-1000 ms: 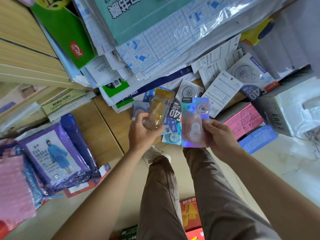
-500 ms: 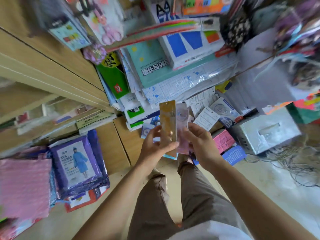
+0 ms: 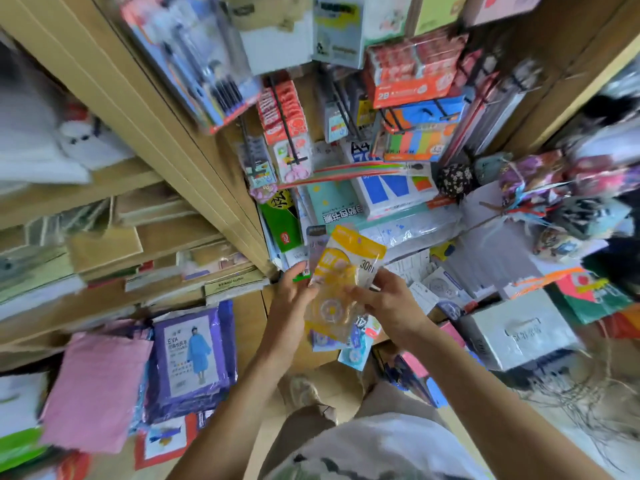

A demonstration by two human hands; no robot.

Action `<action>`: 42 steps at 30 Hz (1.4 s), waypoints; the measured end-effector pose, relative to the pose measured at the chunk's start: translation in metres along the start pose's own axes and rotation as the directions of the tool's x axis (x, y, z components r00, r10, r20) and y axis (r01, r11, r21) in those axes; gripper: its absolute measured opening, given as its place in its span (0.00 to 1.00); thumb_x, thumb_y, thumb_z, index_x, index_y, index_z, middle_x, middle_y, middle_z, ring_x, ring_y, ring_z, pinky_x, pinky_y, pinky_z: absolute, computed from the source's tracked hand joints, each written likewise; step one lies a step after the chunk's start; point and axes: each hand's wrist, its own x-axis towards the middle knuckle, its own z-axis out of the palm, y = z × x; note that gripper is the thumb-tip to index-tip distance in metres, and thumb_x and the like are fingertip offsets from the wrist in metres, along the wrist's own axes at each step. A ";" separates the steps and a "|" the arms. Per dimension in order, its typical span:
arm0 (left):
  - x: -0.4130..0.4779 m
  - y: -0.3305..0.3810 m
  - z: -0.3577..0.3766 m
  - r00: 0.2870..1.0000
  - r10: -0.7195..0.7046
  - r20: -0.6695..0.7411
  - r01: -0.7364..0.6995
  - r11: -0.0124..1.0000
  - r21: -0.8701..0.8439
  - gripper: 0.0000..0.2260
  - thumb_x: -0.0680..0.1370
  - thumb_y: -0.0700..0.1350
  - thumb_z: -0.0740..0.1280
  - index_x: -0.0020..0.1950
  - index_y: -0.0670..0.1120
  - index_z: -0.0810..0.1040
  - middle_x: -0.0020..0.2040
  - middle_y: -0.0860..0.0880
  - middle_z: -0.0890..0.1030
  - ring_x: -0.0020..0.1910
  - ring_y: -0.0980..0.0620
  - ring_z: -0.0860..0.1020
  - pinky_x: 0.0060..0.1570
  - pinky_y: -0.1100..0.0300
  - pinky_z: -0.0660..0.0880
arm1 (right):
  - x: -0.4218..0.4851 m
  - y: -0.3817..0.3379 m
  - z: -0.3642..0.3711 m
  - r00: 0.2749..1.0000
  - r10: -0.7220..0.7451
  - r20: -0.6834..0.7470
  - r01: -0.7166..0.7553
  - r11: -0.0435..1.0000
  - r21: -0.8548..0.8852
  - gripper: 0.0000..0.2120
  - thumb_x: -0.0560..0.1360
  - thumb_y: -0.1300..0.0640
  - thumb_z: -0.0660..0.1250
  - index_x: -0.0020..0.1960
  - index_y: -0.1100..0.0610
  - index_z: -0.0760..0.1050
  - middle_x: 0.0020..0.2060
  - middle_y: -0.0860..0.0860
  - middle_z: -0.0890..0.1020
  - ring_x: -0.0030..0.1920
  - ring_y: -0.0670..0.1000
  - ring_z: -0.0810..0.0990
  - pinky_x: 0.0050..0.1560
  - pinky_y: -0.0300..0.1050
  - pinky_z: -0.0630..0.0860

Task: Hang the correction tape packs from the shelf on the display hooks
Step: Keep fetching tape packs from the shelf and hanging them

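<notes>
Since half a second ago my view has tipped up, so the display hooks (image 3: pixel 289 133) now show overhead, crowded with hanging goods. My left hand (image 3: pixel 291 306) and right hand (image 3: pixel 394 303) each pinch an edge of the yellow correction tape pack (image 3: pixel 349 268) at centre, with a second pack (image 3: pixel 317 235) behind it. The wooden upright (image 3: pixel 207 174) stands near on the left.

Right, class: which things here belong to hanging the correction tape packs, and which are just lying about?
Job in hand: yellow correction tape pack, held by left hand and right hand; loose packs on the shelf; display hooks.
Lying about: purple raincoat pack; pink bag; grey box.
</notes>
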 end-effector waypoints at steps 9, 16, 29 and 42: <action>-0.025 0.017 -0.033 0.996 0.057 -0.061 -0.063 0.993 -0.097 0.13 0.79 0.46 0.70 0.49 0.34 0.78 0.43 0.40 0.80 0.44 0.46 0.77 0.40 0.58 0.73 | -0.026 -0.027 0.005 0.995 -0.051 0.088 0.032 0.978 0.204 0.14 0.73 0.67 0.70 0.58 0.63 0.77 0.50 0.60 0.84 0.50 0.60 0.84 0.46 0.51 0.81; -0.033 0.105 -0.065 0.857 0.501 -0.123 -0.449 0.842 0.300 0.09 0.80 0.47 0.68 0.44 0.44 0.82 0.34 0.45 0.78 0.32 0.59 0.70 0.34 0.63 0.65 | -0.022 -0.085 -0.003 0.977 -0.202 0.061 0.191 0.969 0.158 0.24 0.65 0.59 0.80 0.59 0.63 0.78 0.52 0.63 0.84 0.51 0.60 0.84 0.49 0.54 0.80; -0.029 0.294 -0.084 0.436 0.898 -0.060 -0.738 0.395 0.547 0.09 0.79 0.53 0.66 0.49 0.49 0.83 0.37 0.49 0.83 0.35 0.49 0.78 0.38 0.48 0.75 | -0.013 -0.283 0.030 0.714 -0.700 -0.002 0.700 0.714 -0.006 0.11 0.74 0.69 0.70 0.56 0.65 0.77 0.45 0.56 0.85 0.44 0.51 0.82 0.45 0.44 0.81; -0.073 0.455 -0.101 0.041 0.999 0.030 -0.827 0.017 0.562 0.06 0.79 0.50 0.65 0.46 0.56 0.81 0.41 0.60 0.82 0.35 0.65 0.76 0.36 0.65 0.72 | -0.043 -0.442 0.034 0.398 -0.915 -0.071 0.912 0.403 -0.075 0.13 0.77 0.67 0.68 0.60 0.59 0.78 0.51 0.57 0.85 0.48 0.54 0.83 0.49 0.52 0.81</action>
